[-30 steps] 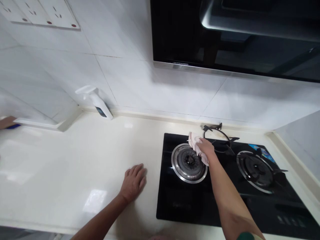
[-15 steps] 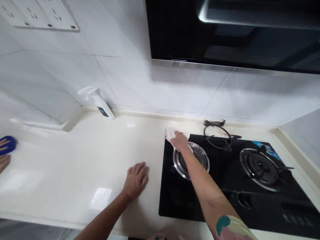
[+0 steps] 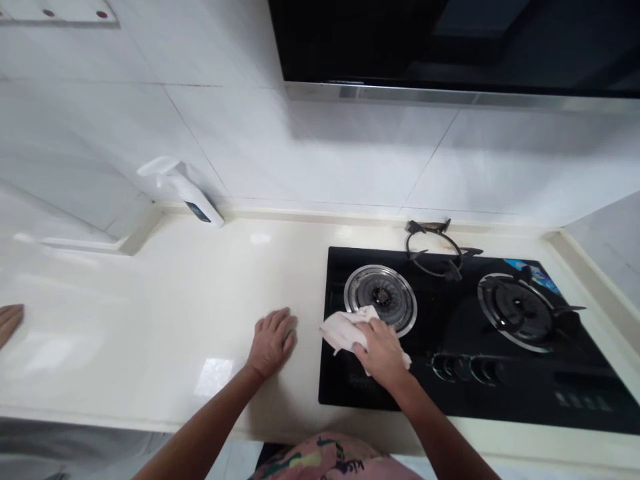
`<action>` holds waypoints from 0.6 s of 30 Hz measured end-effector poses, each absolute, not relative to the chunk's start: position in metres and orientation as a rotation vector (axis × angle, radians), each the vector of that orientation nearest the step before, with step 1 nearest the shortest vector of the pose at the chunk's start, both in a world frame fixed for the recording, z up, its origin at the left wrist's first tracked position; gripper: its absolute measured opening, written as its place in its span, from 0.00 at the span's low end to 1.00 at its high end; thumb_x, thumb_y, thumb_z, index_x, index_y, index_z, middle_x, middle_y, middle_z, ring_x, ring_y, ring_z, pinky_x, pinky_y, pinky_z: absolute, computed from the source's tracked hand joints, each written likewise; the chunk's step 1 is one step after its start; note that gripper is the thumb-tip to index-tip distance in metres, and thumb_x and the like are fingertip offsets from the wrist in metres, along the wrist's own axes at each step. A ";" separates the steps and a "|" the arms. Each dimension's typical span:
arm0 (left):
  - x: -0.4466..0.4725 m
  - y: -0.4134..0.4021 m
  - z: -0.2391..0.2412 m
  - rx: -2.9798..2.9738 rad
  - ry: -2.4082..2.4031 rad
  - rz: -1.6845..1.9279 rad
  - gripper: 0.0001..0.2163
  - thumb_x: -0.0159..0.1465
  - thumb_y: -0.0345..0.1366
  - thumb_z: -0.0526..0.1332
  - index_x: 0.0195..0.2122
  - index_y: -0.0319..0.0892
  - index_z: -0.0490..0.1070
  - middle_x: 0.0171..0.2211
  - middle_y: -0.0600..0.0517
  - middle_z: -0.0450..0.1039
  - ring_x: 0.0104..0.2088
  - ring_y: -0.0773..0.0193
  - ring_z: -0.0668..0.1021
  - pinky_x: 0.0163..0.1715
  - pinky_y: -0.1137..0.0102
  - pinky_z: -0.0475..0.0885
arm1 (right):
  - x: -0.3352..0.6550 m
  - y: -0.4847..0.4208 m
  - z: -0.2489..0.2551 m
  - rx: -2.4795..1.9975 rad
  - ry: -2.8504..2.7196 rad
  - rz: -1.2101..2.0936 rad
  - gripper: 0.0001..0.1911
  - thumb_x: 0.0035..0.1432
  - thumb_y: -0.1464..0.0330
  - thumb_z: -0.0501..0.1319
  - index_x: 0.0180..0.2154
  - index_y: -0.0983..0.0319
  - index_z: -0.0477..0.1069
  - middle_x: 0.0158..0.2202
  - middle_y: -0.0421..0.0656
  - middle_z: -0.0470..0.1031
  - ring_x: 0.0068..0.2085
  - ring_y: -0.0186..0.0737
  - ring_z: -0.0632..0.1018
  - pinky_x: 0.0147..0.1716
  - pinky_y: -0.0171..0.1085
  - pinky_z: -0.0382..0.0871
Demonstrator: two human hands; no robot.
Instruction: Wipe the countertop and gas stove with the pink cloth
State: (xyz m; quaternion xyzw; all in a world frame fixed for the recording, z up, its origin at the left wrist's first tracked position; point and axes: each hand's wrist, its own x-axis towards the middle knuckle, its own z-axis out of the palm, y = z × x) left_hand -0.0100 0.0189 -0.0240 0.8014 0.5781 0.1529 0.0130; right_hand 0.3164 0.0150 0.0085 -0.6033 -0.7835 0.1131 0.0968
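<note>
My right hand (image 3: 383, 350) presses a pale pinkish-white cloth (image 3: 345, 328) onto the black glass gas stove (image 3: 353, 392), its fingers closed over it. The cloth overlaps the lower edge of the left burner (image 3: 383, 297), whose metal ring has no pan support on it. On the cream countertop (image 3: 175, 293), left of the stove, my left hand (image 3: 273, 341) lies flat with its fingers out, holding nothing.
A black pan support (image 3: 434, 250) lies across the stove's back edge; the right burner (image 3: 520, 310) has its own. A white spray bottle (image 3: 193, 197) leans on the tiled wall. Overhead hangs a dark range hood (image 3: 450, 47). Another person's hand (image 3: 10, 321) rests at the far left.
My right hand has drawn the cloth from the stove's back left corner toward me, uncovering the left burner. My left hand stays put. The other person's blue cloth has gone out of view.
</note>
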 end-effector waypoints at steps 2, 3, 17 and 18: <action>-0.010 0.019 -0.024 2.492 1.798 0.472 0.15 0.73 0.40 0.56 0.57 0.44 0.74 0.63 0.41 0.73 0.62 0.47 0.73 0.58 0.50 0.68 | 0.354 0.003 0.002 -1.857 -2.278 0.228 0.17 0.63 0.66 0.59 0.52 0.57 0.77 0.46 0.47 0.76 0.48 0.49 0.74 0.48 0.44 0.62; -0.009 0.019 -0.023 2.486 1.797 0.471 0.15 0.73 0.40 0.56 0.57 0.44 0.74 0.63 0.41 0.73 0.62 0.47 0.73 0.58 0.50 0.68 | 0.373 0.000 -0.001 -1.909 -2.242 0.172 0.17 0.63 0.65 0.58 0.52 0.58 0.77 0.45 0.47 0.76 0.47 0.49 0.74 0.47 0.44 0.63; -0.006 0.017 -0.024 2.461 1.816 0.465 0.16 0.72 0.38 0.56 0.58 0.44 0.74 0.64 0.41 0.73 0.62 0.46 0.72 0.58 0.48 0.66 | 0.275 0.000 -0.005 -1.784 -2.200 0.312 0.15 0.61 0.68 0.60 0.49 0.59 0.75 0.47 0.49 0.75 0.49 0.52 0.72 0.51 0.47 0.64; -0.005 0.017 -0.023 2.463 1.818 0.462 0.16 0.72 0.38 0.56 0.57 0.44 0.74 0.63 0.41 0.73 0.62 0.46 0.72 0.58 0.49 0.66 | 0.260 0.016 -0.003 -1.741 -2.232 0.339 0.15 0.62 0.68 0.60 0.50 0.59 0.75 0.48 0.49 0.75 0.49 0.52 0.71 0.53 0.47 0.63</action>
